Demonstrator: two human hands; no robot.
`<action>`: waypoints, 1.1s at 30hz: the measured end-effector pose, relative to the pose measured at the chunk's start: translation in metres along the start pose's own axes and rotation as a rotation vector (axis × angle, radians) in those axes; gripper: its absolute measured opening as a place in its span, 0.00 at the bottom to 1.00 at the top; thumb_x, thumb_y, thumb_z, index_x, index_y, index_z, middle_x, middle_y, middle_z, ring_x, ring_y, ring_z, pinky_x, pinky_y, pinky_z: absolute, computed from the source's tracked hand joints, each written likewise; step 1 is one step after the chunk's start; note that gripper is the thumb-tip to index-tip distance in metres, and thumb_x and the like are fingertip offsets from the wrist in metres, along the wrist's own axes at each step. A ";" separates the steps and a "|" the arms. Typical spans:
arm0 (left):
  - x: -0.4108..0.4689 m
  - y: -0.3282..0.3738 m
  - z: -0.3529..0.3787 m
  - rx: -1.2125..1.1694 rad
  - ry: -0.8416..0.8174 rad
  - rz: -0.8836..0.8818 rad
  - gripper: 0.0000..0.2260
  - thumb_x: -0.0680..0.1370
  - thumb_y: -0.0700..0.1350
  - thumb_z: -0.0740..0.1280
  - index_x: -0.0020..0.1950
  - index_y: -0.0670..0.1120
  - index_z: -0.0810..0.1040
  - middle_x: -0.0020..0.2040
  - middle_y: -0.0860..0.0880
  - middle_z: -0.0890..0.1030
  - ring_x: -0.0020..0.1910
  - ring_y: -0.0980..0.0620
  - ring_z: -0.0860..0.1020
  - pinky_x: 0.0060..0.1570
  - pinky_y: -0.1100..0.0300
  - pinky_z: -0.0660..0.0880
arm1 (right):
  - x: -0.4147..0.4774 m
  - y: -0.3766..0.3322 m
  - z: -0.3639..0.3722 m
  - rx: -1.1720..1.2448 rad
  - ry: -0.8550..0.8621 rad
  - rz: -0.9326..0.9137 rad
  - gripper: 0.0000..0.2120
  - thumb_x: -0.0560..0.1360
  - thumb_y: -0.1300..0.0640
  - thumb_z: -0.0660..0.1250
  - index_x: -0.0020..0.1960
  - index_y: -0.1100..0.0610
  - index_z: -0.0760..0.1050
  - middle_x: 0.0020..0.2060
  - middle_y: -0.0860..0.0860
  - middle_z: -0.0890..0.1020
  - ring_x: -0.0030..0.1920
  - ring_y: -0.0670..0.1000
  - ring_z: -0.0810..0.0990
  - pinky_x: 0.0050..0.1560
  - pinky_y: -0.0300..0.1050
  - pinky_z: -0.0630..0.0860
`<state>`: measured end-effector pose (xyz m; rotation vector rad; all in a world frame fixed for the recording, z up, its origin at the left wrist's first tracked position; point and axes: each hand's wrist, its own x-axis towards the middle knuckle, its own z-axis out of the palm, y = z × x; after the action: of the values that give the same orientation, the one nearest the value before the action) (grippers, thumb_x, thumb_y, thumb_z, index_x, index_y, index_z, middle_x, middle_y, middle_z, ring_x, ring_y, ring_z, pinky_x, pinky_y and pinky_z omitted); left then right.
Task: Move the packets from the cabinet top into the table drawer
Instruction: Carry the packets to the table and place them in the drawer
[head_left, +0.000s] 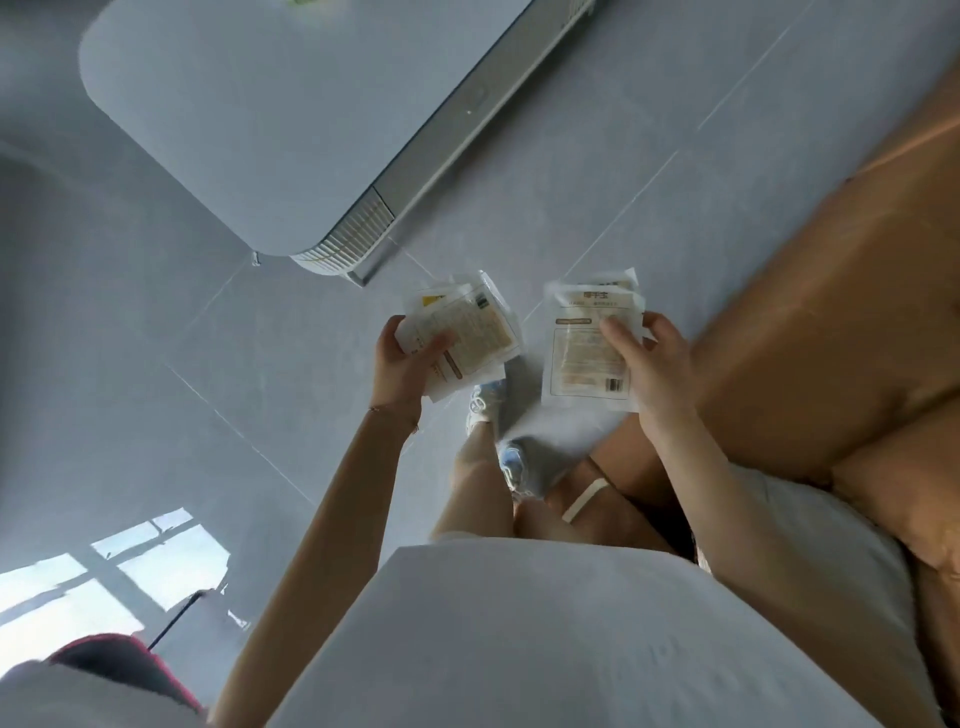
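My left hand (402, 364) grips a small stack of white packets with tan printed panels (470, 327), fanned out and tilted. My right hand (652, 371) holds a second stack of white packets (582, 358), upright, barcode at the lower right, thumb across the front. Both stacks hang over the grey floor in front of my body. A low white table with rounded corners (249, 119) stands ahead to the left; its side facing me has a long panel with a round knob (475, 96). No cabinet top is in view.
An orange-brown sofa (841, 322) fills the right side, close to my right arm. Grey floor tiles (156, 338) spread left and ahead. My feet in pale sneakers (498, 431) stand below the packets. A dark red object (119, 665) lies at the lower left.
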<state>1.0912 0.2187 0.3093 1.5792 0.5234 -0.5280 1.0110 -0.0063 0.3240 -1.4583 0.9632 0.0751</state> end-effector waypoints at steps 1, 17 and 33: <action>0.013 0.007 0.003 -0.015 0.006 0.001 0.09 0.74 0.34 0.68 0.49 0.40 0.70 0.41 0.46 0.76 0.37 0.49 0.78 0.30 0.57 0.79 | 0.015 -0.009 0.005 0.007 -0.006 -0.004 0.14 0.73 0.51 0.71 0.53 0.59 0.75 0.45 0.52 0.83 0.43 0.48 0.84 0.41 0.42 0.80; 0.229 0.158 0.057 -0.203 0.150 -0.084 0.13 0.73 0.32 0.69 0.55 0.40 0.72 0.45 0.46 0.78 0.42 0.48 0.78 0.33 0.58 0.80 | 0.252 -0.198 0.086 -0.074 -0.176 -0.009 0.08 0.74 0.56 0.71 0.50 0.56 0.75 0.44 0.51 0.83 0.44 0.50 0.83 0.42 0.42 0.81; 0.376 0.216 0.117 -0.526 0.506 -0.097 0.12 0.69 0.41 0.73 0.47 0.47 0.72 0.44 0.48 0.78 0.44 0.47 0.78 0.42 0.53 0.78 | 0.476 -0.313 0.169 -0.323 -0.481 -0.007 0.08 0.75 0.58 0.70 0.52 0.57 0.74 0.42 0.51 0.82 0.40 0.46 0.82 0.40 0.40 0.80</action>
<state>1.5170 0.0951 0.2390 1.1715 1.0335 -0.0361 1.5832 -0.1563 0.2646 -1.6350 0.5656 0.5725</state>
